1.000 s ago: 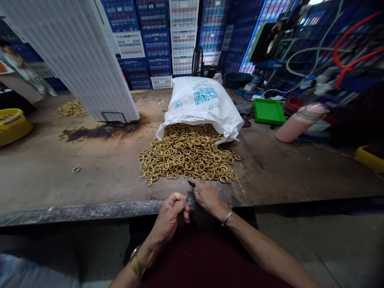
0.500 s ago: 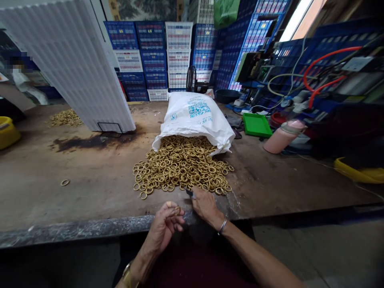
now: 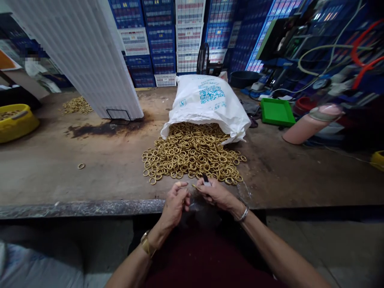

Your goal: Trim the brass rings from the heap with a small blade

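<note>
A heap of brass-coloured rings (image 3: 192,154) spills from the mouth of a white woven sack (image 3: 195,106) onto the table. Just in front of the heap, my right hand (image 3: 217,194) is closed on a small tool with a dark blade (image 3: 205,178) and a pale body. At the same hand's fingertips is a brass-coloured ring (image 3: 195,186), seen nearly edge-on. My left hand (image 3: 177,202) is close by on the left, its index finger pointing across and the others curled. Whatever those curled fingers hold, if anything, is hidden.
One loose ring (image 3: 81,166) lies on the wooden table (image 3: 114,180). A corrugated white panel (image 3: 90,60) stands at left, near a yellow basin (image 3: 18,124). To the right are a green tray (image 3: 277,112) and a pink bottle (image 3: 312,124). Stacked crates (image 3: 159,40) and a person (image 3: 40,74) are behind.
The view has tilted down and shifted left. My hands have come closer together. A ring was at my left fingertips before; now one shows at my right fingertips, beside the blade.
</note>
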`<state>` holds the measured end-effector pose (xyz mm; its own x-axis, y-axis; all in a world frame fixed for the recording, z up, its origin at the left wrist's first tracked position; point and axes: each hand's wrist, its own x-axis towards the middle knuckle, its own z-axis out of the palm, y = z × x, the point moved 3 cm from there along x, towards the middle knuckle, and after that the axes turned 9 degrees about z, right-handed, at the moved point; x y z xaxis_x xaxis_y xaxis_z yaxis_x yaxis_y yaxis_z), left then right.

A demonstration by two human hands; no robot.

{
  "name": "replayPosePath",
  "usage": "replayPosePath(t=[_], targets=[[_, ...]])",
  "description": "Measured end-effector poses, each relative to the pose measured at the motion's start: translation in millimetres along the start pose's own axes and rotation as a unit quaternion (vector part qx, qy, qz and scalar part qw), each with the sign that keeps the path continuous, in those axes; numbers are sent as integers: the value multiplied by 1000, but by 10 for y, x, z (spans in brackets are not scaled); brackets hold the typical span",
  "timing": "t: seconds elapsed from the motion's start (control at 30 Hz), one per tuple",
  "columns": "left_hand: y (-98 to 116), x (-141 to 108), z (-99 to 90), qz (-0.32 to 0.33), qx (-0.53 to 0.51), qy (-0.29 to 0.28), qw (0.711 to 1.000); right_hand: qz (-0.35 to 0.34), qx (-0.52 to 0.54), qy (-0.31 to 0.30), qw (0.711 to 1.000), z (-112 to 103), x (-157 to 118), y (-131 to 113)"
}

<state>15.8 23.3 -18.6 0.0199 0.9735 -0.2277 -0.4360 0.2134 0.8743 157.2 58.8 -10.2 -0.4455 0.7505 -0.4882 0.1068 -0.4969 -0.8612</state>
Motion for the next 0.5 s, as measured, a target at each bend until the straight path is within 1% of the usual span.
replayPosePath(t=[0.07,0.1,0.17,0.2,0.27,0.33,0.5], targets=[[17,9,14,35,70,-21,997,7,18,-30,999,14,-11,-3],[23,14,23,42,96,-35,994,12,24,-43,999,22,-14,-2],[31,22,38,46,123,-52,990,22,31,-61,997,43,-12,5],[36,26,43,48,126,-51,990,26,35,-64,997,55,-7,11],[42,31,49,55,125,-39,990,30,42,-48,998,74,10,24],[40,32,54,61,126,-27,990,29,39,-17,999,87,36,39],[-8,33,34,50,137,-15,989,21,-27,35,999,107,105,64]])
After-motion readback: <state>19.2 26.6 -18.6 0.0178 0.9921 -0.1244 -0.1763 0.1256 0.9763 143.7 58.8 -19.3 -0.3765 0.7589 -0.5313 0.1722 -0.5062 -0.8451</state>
